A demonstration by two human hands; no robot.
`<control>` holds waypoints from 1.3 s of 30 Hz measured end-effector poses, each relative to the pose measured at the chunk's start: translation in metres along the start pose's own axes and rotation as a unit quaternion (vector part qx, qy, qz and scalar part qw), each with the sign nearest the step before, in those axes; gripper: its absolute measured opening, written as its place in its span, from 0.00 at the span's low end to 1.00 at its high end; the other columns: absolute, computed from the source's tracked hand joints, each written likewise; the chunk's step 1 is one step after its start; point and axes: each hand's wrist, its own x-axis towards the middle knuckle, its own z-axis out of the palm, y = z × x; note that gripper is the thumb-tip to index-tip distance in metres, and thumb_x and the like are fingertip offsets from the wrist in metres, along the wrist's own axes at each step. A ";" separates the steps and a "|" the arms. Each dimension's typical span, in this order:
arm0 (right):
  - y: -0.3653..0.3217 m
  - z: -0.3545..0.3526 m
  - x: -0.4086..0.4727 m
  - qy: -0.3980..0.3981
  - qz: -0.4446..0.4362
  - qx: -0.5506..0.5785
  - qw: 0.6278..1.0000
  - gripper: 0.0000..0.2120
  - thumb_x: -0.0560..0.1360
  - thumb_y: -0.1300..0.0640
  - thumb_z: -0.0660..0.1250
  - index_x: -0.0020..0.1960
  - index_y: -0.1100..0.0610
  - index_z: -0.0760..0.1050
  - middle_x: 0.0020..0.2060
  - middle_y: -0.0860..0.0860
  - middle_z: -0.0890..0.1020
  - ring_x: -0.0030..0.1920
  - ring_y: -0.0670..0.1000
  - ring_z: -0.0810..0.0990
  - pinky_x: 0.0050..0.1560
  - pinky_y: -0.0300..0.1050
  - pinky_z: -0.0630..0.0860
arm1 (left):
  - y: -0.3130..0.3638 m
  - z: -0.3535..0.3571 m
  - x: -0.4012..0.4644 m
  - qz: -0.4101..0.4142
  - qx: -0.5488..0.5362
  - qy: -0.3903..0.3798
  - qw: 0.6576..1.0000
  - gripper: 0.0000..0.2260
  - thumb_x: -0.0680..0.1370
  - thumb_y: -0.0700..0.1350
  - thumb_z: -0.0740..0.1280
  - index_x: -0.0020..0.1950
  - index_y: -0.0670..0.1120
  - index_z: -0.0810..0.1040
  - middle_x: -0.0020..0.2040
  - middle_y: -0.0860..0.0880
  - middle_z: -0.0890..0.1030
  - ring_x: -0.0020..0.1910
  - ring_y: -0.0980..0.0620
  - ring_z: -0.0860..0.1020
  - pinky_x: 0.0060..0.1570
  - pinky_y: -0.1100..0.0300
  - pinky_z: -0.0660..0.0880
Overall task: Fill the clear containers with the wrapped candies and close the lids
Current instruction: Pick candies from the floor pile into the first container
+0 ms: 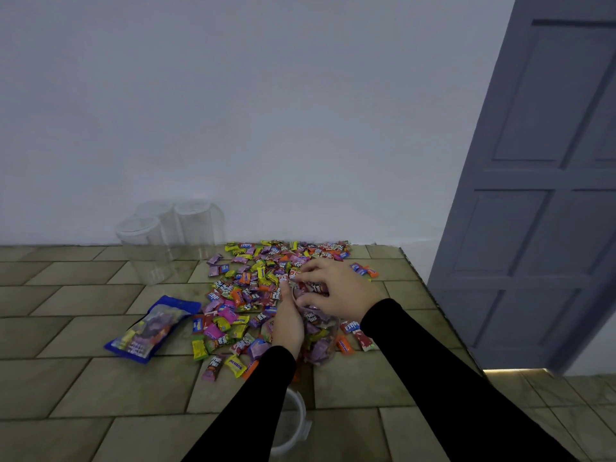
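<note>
Tiled surface (100,378), white wall (233,111), grey door (540,195)

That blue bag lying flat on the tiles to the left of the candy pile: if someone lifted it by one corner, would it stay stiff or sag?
The blue bag would probably sag: it looks like thin, creased film lying slack on the tiled surface. It still seems to hold a few candies, so they would likely slide to the low end. Its glossy skin may be slippery.

Both arms wear long, close-fitting plain black sleeves without visible markings or seams, each ending at the wrist, beyond which the left hand (287,323) and right hand (336,288) are bare, ringless and ungloved.
</note>
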 end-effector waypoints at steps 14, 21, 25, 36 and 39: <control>0.004 -0.011 -0.006 -0.026 0.048 -0.042 0.998 0.15 0.77 0.61 0.64 0.62 0.54 0.78 0.62 0.50 0.75 0.63 0.50 0.72 0.61 0.45 0.71 | -0.003 0.000 0.001 -0.011 0.031 -0.003 0.999 0.29 0.82 0.61 0.43 0.72 0.47 0.70 0.60 0.44 0.78 0.66 0.45 0.72 0.59 0.58 0.64; 0.003 -0.009 -0.001 -0.029 0.065 -0.060 0.996 0.16 0.78 0.60 0.65 0.65 0.55 0.77 0.61 0.53 0.79 0.60 0.52 0.77 0.56 0.40 0.69 | -0.006 0.000 0.003 0.004 0.040 -0.016 0.999 0.28 0.83 0.60 0.42 0.73 0.47 0.68 0.63 0.43 0.76 0.67 0.45 0.71 0.58 0.59 0.64; -0.005 -0.002 0.001 -0.065 0.046 -0.070 0.994 0.13 0.81 0.61 0.60 0.62 0.59 0.79 0.62 0.53 0.80 0.61 0.52 0.77 0.67 0.43 0.67 | -0.012 -0.002 0.017 -0.010 0.051 -0.010 0.999 0.29 0.82 0.63 0.43 0.77 0.50 0.62 0.74 0.44 0.67 0.74 0.45 0.63 0.72 0.51 0.57; 0.002 -0.008 0.004 -0.074 0.056 -0.073 0.993 0.30 0.76 0.59 0.67 0.74 0.44 0.62 0.75 0.48 0.60 0.74 0.52 0.58 0.70 0.52 0.65 | -0.033 -0.002 0.042 -0.012 0.000 -0.046 0.999 0.45 0.67 0.80 0.47 0.74 0.53 0.68 0.71 0.50 0.72 0.71 0.50 0.69 0.73 0.48 0.62; -0.002 -0.001 0.006 -0.085 0.039 -0.121 0.988 0.30 0.77 0.62 0.65 0.76 0.48 0.60 0.76 0.48 0.57 0.75 0.54 0.55 0.70 0.52 0.64 | -0.016 -0.004 0.025 0.012 0.014 -0.037 0.999 0.32 0.79 0.67 0.44 0.78 0.51 0.60 0.75 0.48 0.65 0.75 0.49 0.62 0.75 0.48 0.56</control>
